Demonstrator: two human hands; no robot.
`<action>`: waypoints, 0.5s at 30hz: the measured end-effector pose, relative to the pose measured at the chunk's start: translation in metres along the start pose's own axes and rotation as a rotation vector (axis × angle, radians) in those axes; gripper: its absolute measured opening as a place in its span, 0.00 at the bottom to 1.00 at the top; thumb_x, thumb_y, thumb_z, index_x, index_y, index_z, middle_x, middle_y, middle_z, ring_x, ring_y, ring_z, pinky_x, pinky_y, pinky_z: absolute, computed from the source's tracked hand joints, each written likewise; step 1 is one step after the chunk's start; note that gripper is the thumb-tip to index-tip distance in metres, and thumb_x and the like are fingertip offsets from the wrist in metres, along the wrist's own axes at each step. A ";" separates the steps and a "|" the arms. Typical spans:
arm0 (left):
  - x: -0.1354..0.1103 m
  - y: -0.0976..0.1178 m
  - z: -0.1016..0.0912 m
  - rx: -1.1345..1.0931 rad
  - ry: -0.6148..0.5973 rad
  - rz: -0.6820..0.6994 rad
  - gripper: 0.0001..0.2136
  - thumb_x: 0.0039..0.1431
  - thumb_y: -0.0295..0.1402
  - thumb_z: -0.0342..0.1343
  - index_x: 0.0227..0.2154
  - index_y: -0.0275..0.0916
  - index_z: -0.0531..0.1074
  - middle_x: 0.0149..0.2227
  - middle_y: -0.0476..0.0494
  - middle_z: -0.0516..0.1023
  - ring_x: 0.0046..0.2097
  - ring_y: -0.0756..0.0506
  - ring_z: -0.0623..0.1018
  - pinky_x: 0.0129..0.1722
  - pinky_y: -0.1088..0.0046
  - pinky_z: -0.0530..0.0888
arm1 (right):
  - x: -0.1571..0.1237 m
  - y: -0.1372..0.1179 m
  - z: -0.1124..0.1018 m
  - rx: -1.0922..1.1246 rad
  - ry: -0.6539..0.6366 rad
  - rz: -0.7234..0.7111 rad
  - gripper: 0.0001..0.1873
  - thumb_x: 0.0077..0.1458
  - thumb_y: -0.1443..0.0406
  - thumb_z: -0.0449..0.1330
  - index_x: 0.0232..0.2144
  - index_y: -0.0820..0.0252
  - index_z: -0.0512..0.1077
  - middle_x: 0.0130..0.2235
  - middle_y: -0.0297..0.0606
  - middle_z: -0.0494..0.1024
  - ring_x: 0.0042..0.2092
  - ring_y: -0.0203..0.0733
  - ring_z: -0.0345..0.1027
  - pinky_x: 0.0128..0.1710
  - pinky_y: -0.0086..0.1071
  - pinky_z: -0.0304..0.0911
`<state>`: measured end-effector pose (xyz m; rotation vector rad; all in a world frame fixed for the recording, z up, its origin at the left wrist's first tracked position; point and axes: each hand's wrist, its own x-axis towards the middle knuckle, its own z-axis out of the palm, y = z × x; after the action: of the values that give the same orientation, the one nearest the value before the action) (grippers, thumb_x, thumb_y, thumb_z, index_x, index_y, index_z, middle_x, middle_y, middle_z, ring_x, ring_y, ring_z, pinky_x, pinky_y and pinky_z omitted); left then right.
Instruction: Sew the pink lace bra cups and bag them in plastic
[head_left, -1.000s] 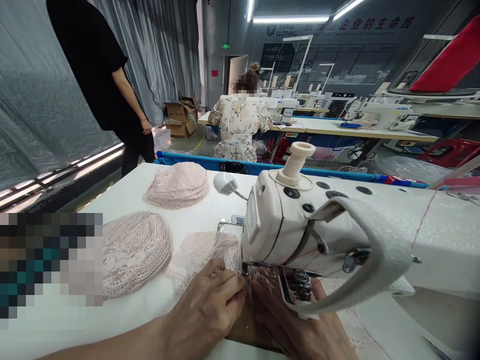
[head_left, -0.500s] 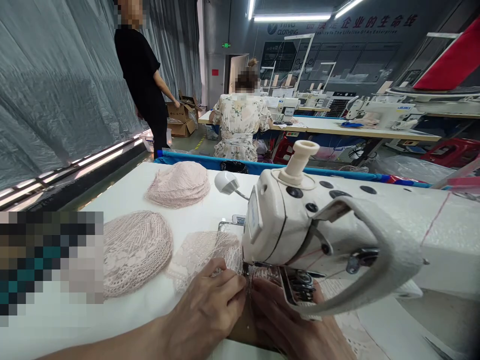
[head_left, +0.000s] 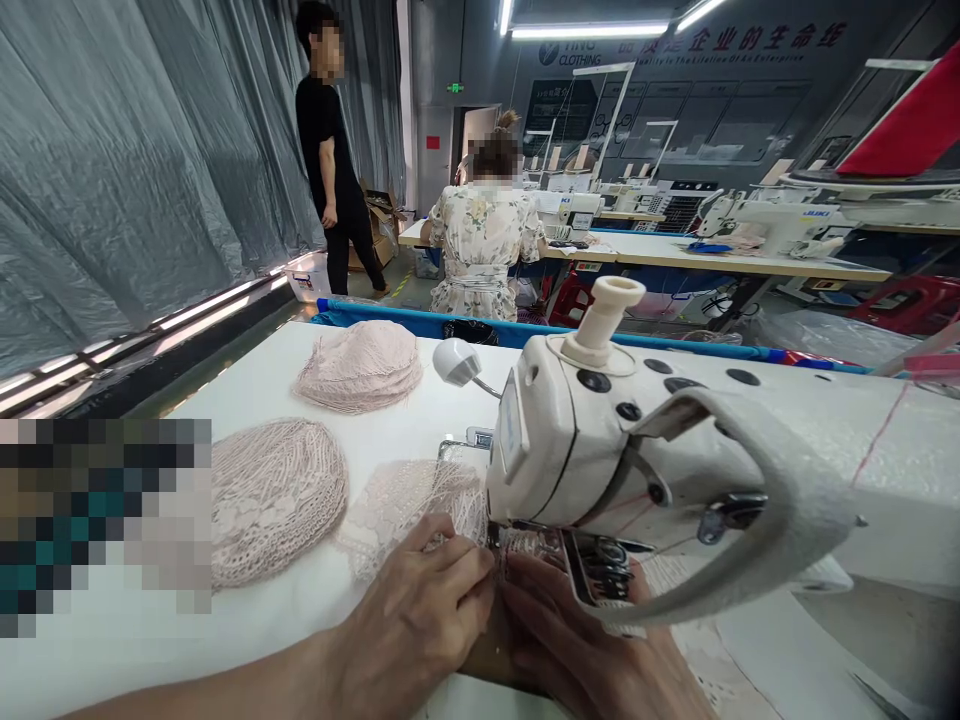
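Pale pink lace fabric [head_left: 401,500] lies on the white table under the head of a sewing machine [head_left: 559,440]. My left hand [head_left: 431,590] is closed, its fingers bunched on the lace just left of the needle area. On the other side of the needle, my right hand [head_left: 577,620] rests low against the lace, partly hidden behind the machine head and its pale curved guard. Its fingers lie stretched and flat. More lace trails out to the right, past my right wrist. The needle itself cannot be made out.
Two stacks of pink pieces, one lacy [head_left: 281,500] and one smoother [head_left: 360,365], lie on the table's left. Scissors-like metal tips [head_left: 877,695] show at lower right. Ahead, a person in a floral top [head_left: 487,245] sits at another table; a person in black [head_left: 334,170] stands left.
Both hands and the lace stay in nearly the same place. The standing person in black has moved farther back and slightly right. The view has shifted slightly.
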<state>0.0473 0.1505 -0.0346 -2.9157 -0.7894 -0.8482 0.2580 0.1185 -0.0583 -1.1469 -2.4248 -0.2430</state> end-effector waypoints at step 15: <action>0.002 0.003 -0.007 0.016 -0.062 -0.013 0.10 0.65 0.21 0.46 0.32 0.35 0.70 0.31 0.47 0.75 0.33 0.49 0.74 0.39 0.67 0.68 | -0.002 0.004 -0.002 -0.043 -0.047 -0.052 0.12 0.63 0.58 0.53 0.46 0.49 0.72 0.45 0.36 0.79 0.43 0.46 0.71 0.45 0.41 0.59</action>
<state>0.0470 0.1482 -0.0271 -2.9397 -0.8163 -0.7522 0.2623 0.1192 -0.0578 -1.1216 -2.5043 -0.2887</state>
